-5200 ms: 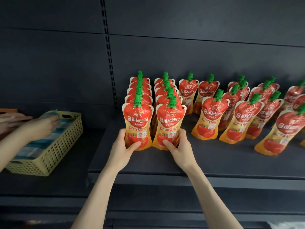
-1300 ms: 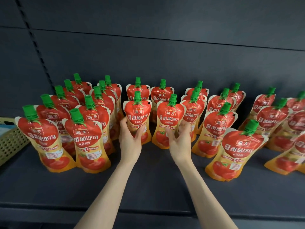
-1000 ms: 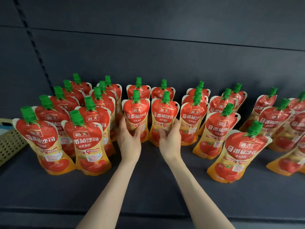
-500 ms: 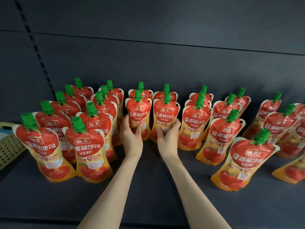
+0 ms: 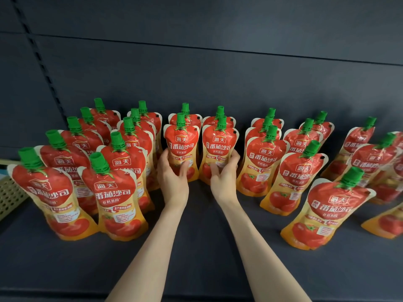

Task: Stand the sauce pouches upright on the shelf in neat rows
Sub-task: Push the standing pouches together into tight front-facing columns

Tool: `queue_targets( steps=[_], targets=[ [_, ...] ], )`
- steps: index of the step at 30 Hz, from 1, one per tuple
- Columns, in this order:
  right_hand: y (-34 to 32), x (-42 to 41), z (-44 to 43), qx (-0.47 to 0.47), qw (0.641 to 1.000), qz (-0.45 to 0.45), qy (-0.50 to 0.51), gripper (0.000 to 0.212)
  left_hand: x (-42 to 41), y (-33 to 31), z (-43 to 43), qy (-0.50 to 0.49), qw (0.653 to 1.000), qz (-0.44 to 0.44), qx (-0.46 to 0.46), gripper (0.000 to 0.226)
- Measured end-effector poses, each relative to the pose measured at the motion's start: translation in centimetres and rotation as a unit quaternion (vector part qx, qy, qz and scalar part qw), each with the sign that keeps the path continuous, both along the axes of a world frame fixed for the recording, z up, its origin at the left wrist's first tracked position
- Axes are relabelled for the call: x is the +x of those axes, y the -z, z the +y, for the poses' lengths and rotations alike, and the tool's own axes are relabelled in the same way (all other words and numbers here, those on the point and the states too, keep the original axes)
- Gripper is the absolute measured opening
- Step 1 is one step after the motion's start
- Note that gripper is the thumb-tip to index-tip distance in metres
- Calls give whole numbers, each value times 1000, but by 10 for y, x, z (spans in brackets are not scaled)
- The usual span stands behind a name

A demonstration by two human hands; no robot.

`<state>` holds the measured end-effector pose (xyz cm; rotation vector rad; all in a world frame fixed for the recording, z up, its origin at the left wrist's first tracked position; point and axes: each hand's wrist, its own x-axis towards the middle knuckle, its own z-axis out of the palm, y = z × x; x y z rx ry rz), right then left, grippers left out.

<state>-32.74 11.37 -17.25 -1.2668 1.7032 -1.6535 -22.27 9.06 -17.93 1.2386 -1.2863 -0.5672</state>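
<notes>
Several red and orange sauce pouches with green caps stand upright on the dark shelf [image 5: 196, 253]. My left hand [image 5: 172, 177] grips the lower part of one pouch [image 5: 181, 142] near the back middle. My right hand [image 5: 224, 177] grips the pouch [image 5: 219, 144] right beside it. Both held pouches stand close in front of two more pouches at the back panel. Two tidy rows [image 5: 104, 171] run forward on the left. Looser pouches [image 5: 327, 212] stand to the right, some leaning.
A yellow perforated basket [image 5: 9, 192] sits at the left edge, partly hidden by the pouches. The dark back panel [image 5: 218, 73] rises behind the rows. Bare shelf lies along the front between and around my forearms.
Both hands have pushed their two pouches back towards the rear panel, close against the pouches behind. The view has moved closer to the shelf.
</notes>
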Motion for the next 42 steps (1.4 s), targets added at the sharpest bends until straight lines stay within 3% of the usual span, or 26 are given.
queue_targets(
  steps=[25,33,42],
  targets=[
    [3,-8,2,22,1000,-7,-3,59,4,-1,-1,22,1000,13,3,55],
    [-6,-1,19,36,998,49,19,67,4,-15,21,23,995,-79,49,60],
    [-21,-12,105,-34,984,169,50,21,12,-22,91,121,985,-118,-44,21]
  ],
)
